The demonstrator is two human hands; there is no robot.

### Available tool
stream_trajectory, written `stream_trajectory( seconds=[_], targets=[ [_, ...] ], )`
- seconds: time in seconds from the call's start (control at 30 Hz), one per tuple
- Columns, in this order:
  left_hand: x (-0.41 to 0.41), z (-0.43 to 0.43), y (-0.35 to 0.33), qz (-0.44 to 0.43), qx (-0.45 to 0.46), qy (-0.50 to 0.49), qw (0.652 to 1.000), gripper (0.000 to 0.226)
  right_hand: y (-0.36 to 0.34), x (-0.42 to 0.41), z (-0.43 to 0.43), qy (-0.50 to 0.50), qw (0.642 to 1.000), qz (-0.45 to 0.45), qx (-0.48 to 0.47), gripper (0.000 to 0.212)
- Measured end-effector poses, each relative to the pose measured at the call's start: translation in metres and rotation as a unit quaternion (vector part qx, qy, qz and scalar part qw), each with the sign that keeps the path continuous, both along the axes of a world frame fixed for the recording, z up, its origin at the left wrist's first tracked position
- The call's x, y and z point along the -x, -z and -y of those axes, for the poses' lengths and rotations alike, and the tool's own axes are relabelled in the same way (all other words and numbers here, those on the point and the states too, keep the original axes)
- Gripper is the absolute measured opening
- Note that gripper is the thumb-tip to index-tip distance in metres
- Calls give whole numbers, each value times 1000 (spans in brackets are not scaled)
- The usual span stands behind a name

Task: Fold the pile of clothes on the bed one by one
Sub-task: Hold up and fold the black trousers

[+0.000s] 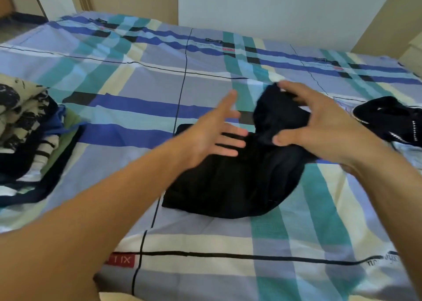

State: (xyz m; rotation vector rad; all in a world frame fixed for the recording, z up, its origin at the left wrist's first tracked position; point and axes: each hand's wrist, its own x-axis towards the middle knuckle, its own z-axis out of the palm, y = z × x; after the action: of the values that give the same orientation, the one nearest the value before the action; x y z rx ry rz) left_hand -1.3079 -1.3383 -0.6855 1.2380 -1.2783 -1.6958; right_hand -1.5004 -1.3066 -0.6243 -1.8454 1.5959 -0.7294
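A black garment (228,186) lies partly folded in the middle of the bed (205,239), which is covered with a blue, teal and cream checked sheet. My right hand (319,127) grips the garment's far end, thumb under and fingers over, and holds that end raised above the rest. My left hand (214,136) is over the garment's left part with straight, spread fingers, holding nothing. A stack of folded clothes (25,127) sits at the bed's left edge.
Another dark garment with white trim (388,120) lies crumpled at the right edge of the bed. A pale wall and a wooden headboard stand behind the bed. A cream-coloured cabinet (413,51) is at the far right.
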Motion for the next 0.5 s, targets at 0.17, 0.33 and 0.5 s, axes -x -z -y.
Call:
stream_trajectory(
  seconds=[0.17,0.33,0.5],
  targets=[
    [-58,13,-4,-6,-81,-29,996,55,22,-67,2,-155,982,59,-86,92],
    [-80,33,41,433,40,-64,898,58,74,-67,14,-19,998,39,42,54],
    [-67,27,47,595,315,-67,737,62,131,-65,5,-59,985,-153,48,66]
  ],
)
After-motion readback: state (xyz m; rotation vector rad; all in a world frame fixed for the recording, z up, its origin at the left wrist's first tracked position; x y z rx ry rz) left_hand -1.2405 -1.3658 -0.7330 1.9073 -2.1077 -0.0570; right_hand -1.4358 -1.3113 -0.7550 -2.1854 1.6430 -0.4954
